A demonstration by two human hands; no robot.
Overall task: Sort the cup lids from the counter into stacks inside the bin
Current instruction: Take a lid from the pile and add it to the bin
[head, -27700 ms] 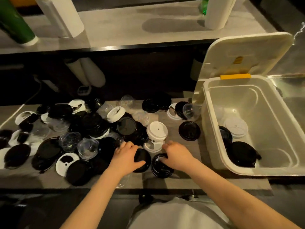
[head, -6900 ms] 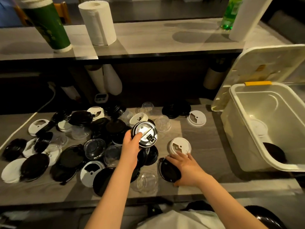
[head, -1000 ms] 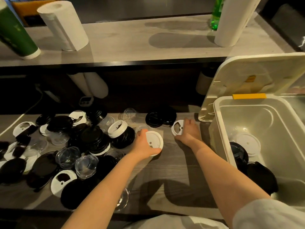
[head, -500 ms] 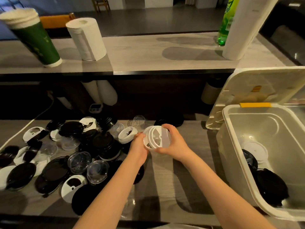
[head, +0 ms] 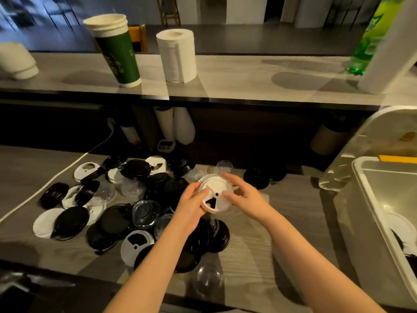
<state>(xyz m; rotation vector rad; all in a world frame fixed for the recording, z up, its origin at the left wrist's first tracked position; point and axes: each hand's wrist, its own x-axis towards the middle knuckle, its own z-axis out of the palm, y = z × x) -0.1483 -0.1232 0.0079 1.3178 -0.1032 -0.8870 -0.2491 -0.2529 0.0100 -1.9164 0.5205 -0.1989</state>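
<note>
Moved: round white plastic cup lid (head: 216, 196), tilted on edge half a second ago, is now facing its sip hole upward.
Bench: grey wood-grain bench (head: 259, 256) is carrying everything.
Bin: open pale plastic bin (head: 370, 193) is sitting at the right, holding white and black lids.
Pile: loose black, white and clear lids (head: 117, 220) are lying left of the hands.
Left hand: left hand (head: 191, 206) grip is curling round the lid's left rim.
Right hand: right hand (head: 243, 197) grip is pinching the right rim, above the bench.
</note>
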